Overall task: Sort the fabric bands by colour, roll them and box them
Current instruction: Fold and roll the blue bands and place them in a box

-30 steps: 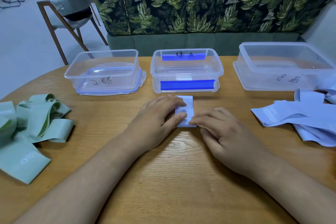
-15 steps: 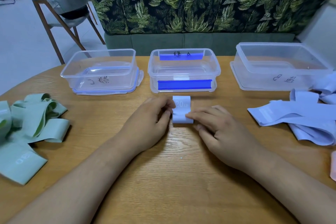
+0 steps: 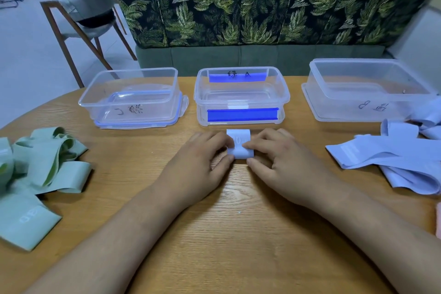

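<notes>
Left hand and right hand now pinch the pale blue roll by its sides, top uncovered.

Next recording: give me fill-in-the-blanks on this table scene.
The left hand and right hand pinch a small rolled pale blue fabric band before the ____ clear plastic box.
A loose pile of ____ fabric bands lies at the left of the wooden table.
Loose pale blue bands lie on its ____ side.
Missing: middle; green; right.

Leaf-print sofa behind wooden table; wooden chair on pale floor
</notes>
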Demonstrator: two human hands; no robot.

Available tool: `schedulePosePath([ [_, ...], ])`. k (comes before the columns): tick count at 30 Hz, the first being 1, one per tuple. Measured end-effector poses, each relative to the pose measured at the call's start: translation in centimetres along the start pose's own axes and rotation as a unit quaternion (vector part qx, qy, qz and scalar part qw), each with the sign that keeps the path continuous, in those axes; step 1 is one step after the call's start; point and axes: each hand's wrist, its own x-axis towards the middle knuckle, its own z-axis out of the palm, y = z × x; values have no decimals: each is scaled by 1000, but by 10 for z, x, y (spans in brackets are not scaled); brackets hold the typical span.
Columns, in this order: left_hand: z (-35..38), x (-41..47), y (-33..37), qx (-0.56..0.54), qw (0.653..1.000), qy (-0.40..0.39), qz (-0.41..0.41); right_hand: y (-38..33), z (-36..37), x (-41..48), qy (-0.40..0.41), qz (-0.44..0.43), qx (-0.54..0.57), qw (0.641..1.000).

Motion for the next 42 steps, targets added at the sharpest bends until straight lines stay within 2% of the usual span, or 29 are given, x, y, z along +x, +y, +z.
schedulePosePath([
  [6, 5, 5, -8, -12, 999, 6, -39, 1, 13, -3, 58, -2, -15, 998],
  [10, 6, 10, -11, -19, 998, 15, -49, 1, 14, -6, 123, -54, 1, 991],
  [16, 10, 14, -5, 7, 998, 53, -28, 7, 17, -4, 118, -54, -11, 991],
  [20, 8, 13, -5, 34, 999, 34, 20, 8, 16, -1, 97, -34, -18, 995],
  [26, 11, 16, -8, 46, 998, 33, 5, 6, 18, 2, 71, -9, -53, 996],
  [31, 11, 21, -6, 57, 998, 26, -19, 3, 17, 0, 94, -24, -31, 995],
  [38, 13, 35, -2, 56, 996, 15, -65, 6, 18, 3, 66, -15, -32, 997],
  [42, 14, 32, -2, 56, 998, 16, -38, 5, 17, 1, 89, -14, -17, 996],
])
